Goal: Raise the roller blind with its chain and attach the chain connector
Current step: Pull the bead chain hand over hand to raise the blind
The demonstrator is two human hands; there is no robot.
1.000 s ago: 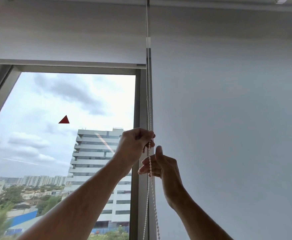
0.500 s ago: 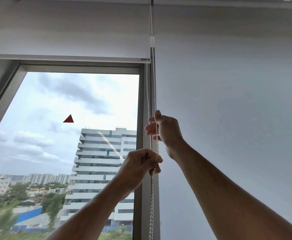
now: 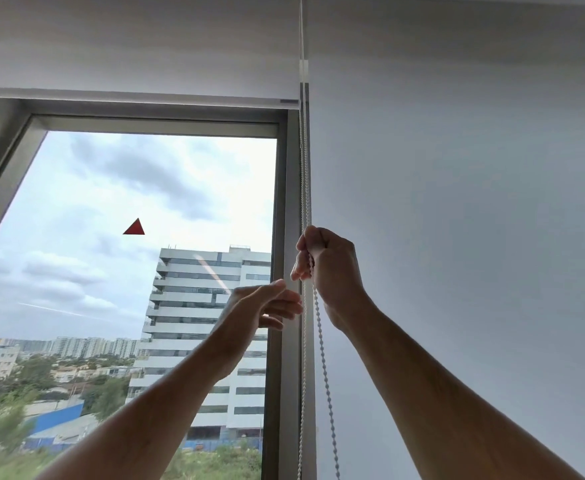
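Note:
A white roller blind (image 3: 138, 46) is rolled high over the left window; its bottom bar (image 3: 138, 98) sits near the top of the frame. A white beaded chain (image 3: 304, 168) hangs as two strands beside the window's right post. My right hand (image 3: 329, 268) grips the chain, fingers curled round it. My left hand (image 3: 267, 306) is just left of the chain and lower, fingers relaxed, holding nothing. A small clear piece (image 3: 304, 72) sits high on the chain.
A second white blind (image 3: 457, 202) covers the right side fully. The grey window post (image 3: 286, 237) stands between the two. A red triangle sticker (image 3: 134, 227) is on the glass, with buildings outside.
My left hand has let go of the chain and opened. My right hand has closed on the chain and come down a little. The blind's bottom bar has risen.

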